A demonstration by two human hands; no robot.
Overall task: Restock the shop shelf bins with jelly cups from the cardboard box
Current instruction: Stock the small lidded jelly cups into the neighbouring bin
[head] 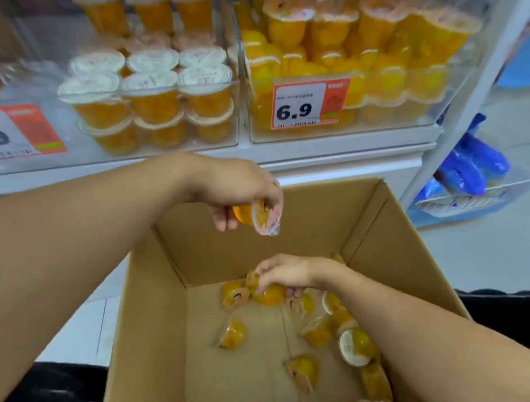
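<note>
The step in hand is picking cups out of the cardboard box (146, 334). The left hand (238, 190) pinches one jelly cup (255, 217) above the box, while the right hand (286, 274), inside the box, closes its fingers on another cup (271, 294). About a dozen cups seem to lie on the box floor. Next, the held cups should go up into the clear bin (355, 54) above the box, which looks nearly full.

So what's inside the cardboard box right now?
Loose jelly cups lie scattered on the cardboard box floor; the right hand grips one. Cups beneath the right forearm are hidden.
</note>
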